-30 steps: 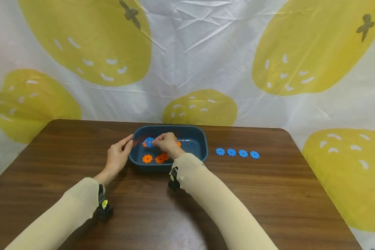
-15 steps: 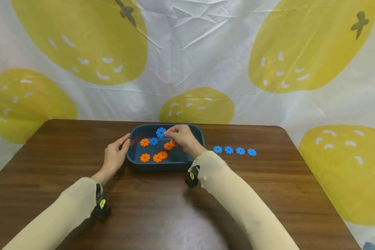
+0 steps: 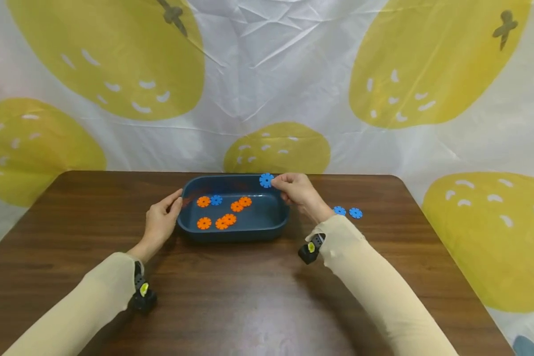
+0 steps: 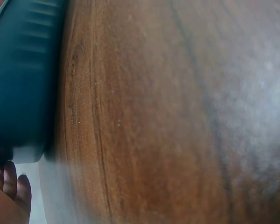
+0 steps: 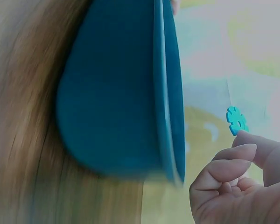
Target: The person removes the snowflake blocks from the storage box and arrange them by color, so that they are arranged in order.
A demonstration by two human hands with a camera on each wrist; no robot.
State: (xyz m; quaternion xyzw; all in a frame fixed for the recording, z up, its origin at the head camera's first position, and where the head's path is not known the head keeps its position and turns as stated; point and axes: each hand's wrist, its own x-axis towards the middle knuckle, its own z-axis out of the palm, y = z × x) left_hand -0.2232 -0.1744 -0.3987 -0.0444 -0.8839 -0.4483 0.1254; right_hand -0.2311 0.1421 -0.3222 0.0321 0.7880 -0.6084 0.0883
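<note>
A blue notched plastic building disc point(image 3: 266, 180) is pinched between the thumb and index finger of my right hand point(image 3: 297, 190), above the right end of the dark blue plastic bin point(image 3: 236, 235). In the right wrist view, the disc point(image 5: 236, 121) stands upright from the fingertips, beside the bin's rim. Inside the bin lie several orange discs point(image 3: 204, 223) and one blue disc point(image 3: 215, 200). My left hand point(image 3: 159, 222) rests its fairly straight fingers against the bin's left end. Its fingers point(image 4: 10, 179) show at the bin's end in the left wrist view.
Two blue discs point(image 3: 355, 213) show on the brown wooden table point(image 3: 231, 287), right of the bin; my right wrist covers that row's left part. A white cloth with yellow fruit shapes point(image 3: 277, 148) hangs behind the table's far edge.
My right hand has lifted a blue disc out from inside the bin and carried it rightward to above the bin's right end. The left hand stays at the bin's left end.
</note>
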